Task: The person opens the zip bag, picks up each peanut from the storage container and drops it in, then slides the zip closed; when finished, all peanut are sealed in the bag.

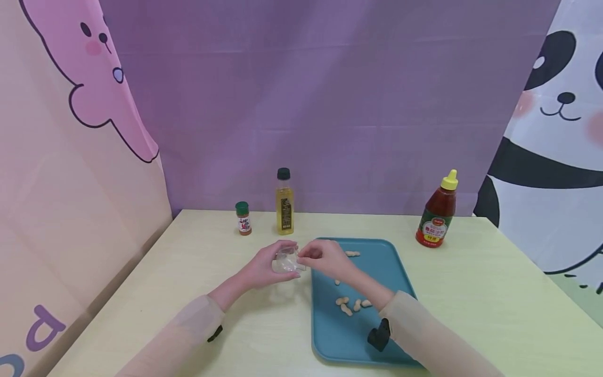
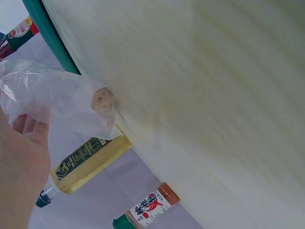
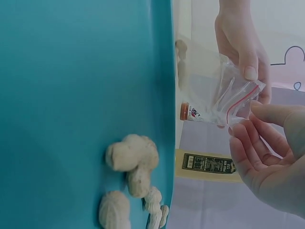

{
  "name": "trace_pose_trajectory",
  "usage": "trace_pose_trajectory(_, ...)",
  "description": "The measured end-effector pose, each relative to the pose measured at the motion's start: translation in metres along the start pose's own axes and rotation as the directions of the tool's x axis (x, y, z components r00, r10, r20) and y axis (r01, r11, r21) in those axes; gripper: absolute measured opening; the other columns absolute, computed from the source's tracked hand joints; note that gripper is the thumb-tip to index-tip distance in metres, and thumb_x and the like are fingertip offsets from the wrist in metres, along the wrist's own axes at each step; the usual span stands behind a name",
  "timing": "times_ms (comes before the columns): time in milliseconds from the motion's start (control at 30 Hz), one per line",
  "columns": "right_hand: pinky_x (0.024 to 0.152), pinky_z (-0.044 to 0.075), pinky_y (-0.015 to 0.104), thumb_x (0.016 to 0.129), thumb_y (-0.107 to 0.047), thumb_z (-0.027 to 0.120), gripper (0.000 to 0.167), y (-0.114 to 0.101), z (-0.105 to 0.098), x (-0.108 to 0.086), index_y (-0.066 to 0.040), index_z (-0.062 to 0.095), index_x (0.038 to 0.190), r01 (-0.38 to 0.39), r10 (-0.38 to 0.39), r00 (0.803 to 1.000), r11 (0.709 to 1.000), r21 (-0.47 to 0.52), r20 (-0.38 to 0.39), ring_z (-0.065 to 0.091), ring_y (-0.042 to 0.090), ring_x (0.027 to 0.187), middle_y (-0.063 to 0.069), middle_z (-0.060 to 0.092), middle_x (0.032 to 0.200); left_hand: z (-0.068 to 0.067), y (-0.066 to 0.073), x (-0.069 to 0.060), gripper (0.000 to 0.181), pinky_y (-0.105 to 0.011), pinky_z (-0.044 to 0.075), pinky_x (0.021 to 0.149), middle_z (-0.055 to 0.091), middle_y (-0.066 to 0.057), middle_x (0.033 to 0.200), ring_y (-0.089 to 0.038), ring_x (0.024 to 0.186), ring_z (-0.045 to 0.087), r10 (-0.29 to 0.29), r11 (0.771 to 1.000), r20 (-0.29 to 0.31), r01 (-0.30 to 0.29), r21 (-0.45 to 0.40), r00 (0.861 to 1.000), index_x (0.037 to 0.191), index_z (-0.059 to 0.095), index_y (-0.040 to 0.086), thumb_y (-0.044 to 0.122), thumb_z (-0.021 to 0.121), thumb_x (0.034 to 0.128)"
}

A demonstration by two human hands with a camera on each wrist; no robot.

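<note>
A clear zip bag (image 1: 286,260) with a red strip along its mouth is held up just left of the blue tray (image 1: 344,343). My left hand (image 1: 267,268) grips it between thumb and fingers. At the bag's mouth, the thumb and fingertips of my right hand (image 1: 328,256) pinch the edge, best seen in the right wrist view. A peanut (image 2: 103,100) lies low inside the bag in the left wrist view. Several unshelled peanuts (image 3: 131,153) are scattered on the tray, under and beside my right forearm.
At the back of the table (image 1: 212,246) stand a small green-capped seasoning jar (image 1: 243,224) and a bottle of yellow oil (image 1: 285,209). A ketchup bottle (image 1: 434,222) with a yellow cap is at the back right, beyond the tray. A purple cloth (image 1: 330,131) hangs behind.
</note>
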State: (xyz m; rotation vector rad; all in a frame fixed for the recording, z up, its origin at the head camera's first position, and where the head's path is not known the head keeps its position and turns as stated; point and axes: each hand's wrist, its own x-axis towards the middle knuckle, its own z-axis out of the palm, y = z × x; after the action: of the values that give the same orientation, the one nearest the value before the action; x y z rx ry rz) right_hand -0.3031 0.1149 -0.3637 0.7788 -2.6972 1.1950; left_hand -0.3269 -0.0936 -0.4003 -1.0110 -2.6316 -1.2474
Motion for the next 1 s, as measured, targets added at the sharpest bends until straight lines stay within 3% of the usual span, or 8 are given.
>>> trace_pose_trajectory(433, 0.073, 0.055, 0.027, 0.089, -0.023, 0.065, 0.017, 0.014, -0.027, -0.021, -0.009, 0.069, 0.099, 0.033, -0.032, 0.999, 0.999, -0.019, 0.037, 0.065, 0.015, 0.083, 0.003, 0.071, 0.094, -0.001, 0.003, 0.000, 0.071, -0.040, 0.044, 0.102, 0.056, -0.001, 0.132, -0.017, 0.122, 0.052, 0.013, 1.000, 0.013, -0.013, -0.026, 1.000, 0.135, 0.044, 0.013, 0.035, 0.077, 0.0766)
trace_pose_trajectory(767, 0.071, 0.053, 0.020, 0.088, -0.024, 0.066, 0.019, 0.032, -0.051, -0.053, -0.009, 0.069, 0.100, 0.004, -0.001, 0.999, 0.998, -0.065, 0.045, 0.066, 0.013, 0.082, 0.002, 0.071, 0.094, 0.001, 0.003, 0.000, 0.071, -0.039, 0.042, 0.103, 0.056, -0.001, 0.132, -0.017, 0.123, 0.051, 0.008, 1.000, 0.012, -0.008, -0.020, 1.000, 0.135, 0.044, 0.012, 0.033, 0.077, 0.0768)
trace_pose_trajectory(1000, 0.071, 0.053, 0.020, 0.089, -0.025, 0.064, 0.027, 0.048, -0.065, -0.073, -0.003, 0.067, 0.104, -0.051, 0.055, 0.991, 0.998, -0.039, 0.118, 0.065, 0.012, 0.084, 0.004, 0.070, 0.096, 0.000, 0.004, 0.000, 0.069, -0.039, 0.041, 0.104, 0.056, -0.001, 0.132, -0.017, 0.123, 0.051, -0.006, 1.000, 0.015, 0.007, -0.025, 1.000, 0.135, 0.044, 0.014, 0.032, 0.077, 0.0770)
